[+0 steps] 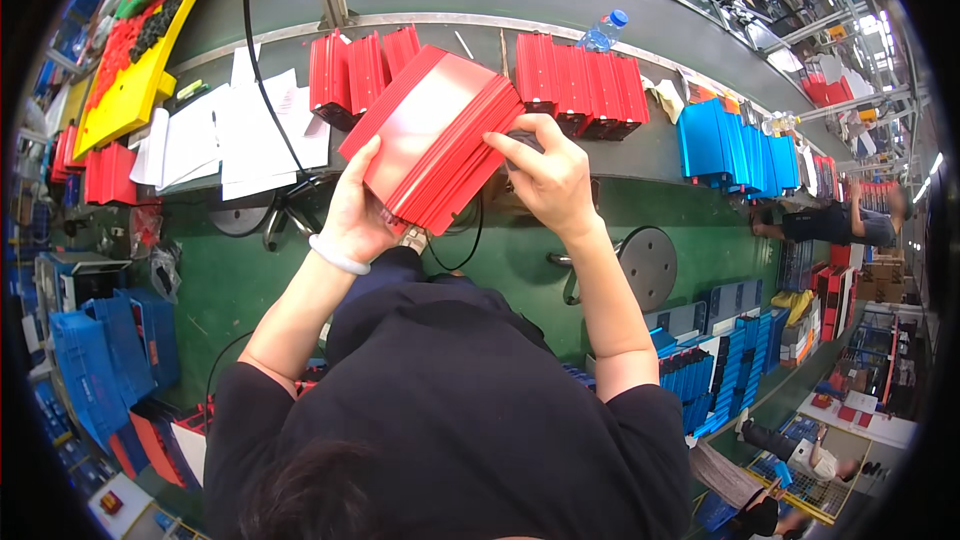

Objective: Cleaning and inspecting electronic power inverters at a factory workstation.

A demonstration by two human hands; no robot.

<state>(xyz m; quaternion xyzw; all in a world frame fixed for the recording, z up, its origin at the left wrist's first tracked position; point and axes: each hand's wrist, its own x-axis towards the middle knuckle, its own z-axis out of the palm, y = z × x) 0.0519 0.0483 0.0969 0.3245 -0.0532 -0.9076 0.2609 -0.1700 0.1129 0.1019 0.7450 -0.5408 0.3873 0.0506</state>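
A red ribbed metal case [435, 140] is held tilted in front of me, above the near edge of the bench. My left hand [358, 208] grips its lower left end, with the thumb lying on the broad shiny face. At the right end, my right hand [548, 172] has its fingers drawn together against the case's ribbed edge. Something small and dark [524, 143] shows between those fingers; its kind is too hidden to tell.
Red cases [366, 70] stand along the bench on the left, with more red cases [580, 85] on the right. Nearby are papers [262, 135], a yellow board [130, 80], a plastic bottle [604, 32] and blue cases [735, 145]. A black cable [252, 35] hangs at left; a round stool [648, 265] stands below.
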